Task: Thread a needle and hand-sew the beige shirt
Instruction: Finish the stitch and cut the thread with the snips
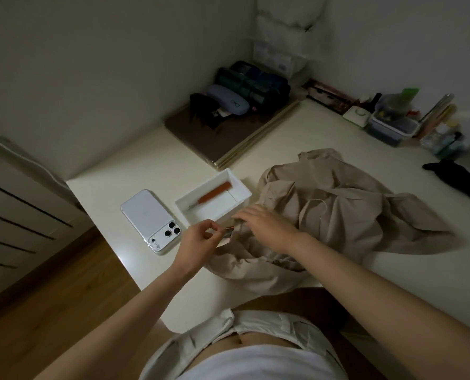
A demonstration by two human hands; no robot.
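Note:
The beige shirt [338, 209] lies crumpled on the white table, one part hanging over the front edge. My left hand [198, 242] pinches a small thin red-tipped tool [228, 229] at the shirt's left edge. My right hand [266, 223] rests on the shirt fabric just right of that tool, its fingers relaxed and pointing left. A needle and thread are too small to make out.
A white open box [239, 187] with a red-handled tool [214, 193] stands left of the shirt. A white phone [151, 218] lies face down further left. Pouches, a brown mat and containers crowd the table's back. A black object [455, 176] lies far right.

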